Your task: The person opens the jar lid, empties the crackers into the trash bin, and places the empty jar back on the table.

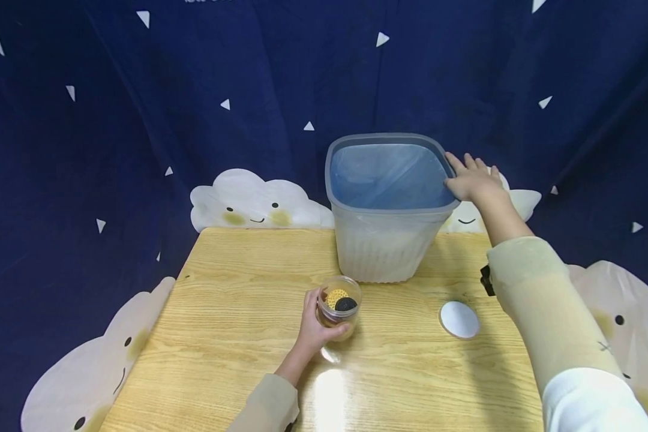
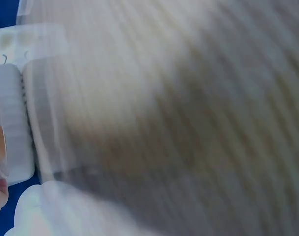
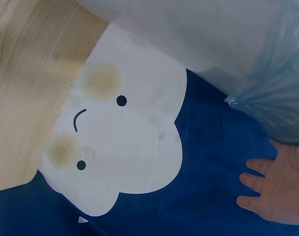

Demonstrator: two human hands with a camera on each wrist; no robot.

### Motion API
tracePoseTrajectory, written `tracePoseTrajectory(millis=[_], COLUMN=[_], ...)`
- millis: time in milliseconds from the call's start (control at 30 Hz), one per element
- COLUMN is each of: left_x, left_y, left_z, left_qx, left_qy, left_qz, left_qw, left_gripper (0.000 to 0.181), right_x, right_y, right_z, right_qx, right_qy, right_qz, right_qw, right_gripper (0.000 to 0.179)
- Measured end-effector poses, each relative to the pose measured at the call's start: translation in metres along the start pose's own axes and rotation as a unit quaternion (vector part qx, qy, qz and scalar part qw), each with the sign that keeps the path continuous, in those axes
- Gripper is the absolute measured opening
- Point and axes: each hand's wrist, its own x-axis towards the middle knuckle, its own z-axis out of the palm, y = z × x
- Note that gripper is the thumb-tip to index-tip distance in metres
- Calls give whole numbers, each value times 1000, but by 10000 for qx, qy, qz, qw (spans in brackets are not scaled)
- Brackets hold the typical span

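In the head view my left hand (image 1: pixel 314 327) grips a clear plastic jar (image 1: pixel 339 327) around its side, fingers behind and thumb in front. A bumpy yellow piece (image 1: pixel 336 297) and a round black piece (image 1: pixel 346 304) show inside the uncovered jar. My right hand (image 1: pixel 472 180) rests at the right rim of a white bin (image 1: pixel 383 246) lined with a blue plastic bag (image 1: pixel 389 174). Its fingers are straight and spread, also in the right wrist view, where the knotted corner of the bag (image 3: pixel 282 110) is beside them. Much of the left wrist view is blurred.
A round white lid (image 1: pixel 459 319) lies on the wooden table (image 1: pixel 248 300), right of the jar. The bin stands at the table's back edge, in front of a dark blue curtain (image 1: pixel 281 72) with white clouds and triangles.
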Motion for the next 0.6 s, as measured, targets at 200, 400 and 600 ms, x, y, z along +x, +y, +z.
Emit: tracePoseTrajectory(millis=[200, 400, 600], left_x=[5, 11, 20], left_y=[9, 14, 18], left_z=[-6, -15, -25], left_qx=[107, 256, 272], left_qy=[244, 390, 456], left_qz=[133, 195, 92], left_qw=[9996, 9987, 9985], left_gripper=[85, 87, 87], right_x=[0, -1, -1], right_y=[0, 0, -1], right_z=[0, 0, -1], right_qx=[20, -8, -1], right_qy=[14, 17, 18], right_qz=[-17, -15, -20], right_qw=[10000, 10000, 10000], right_gripper=[65, 64, 64])
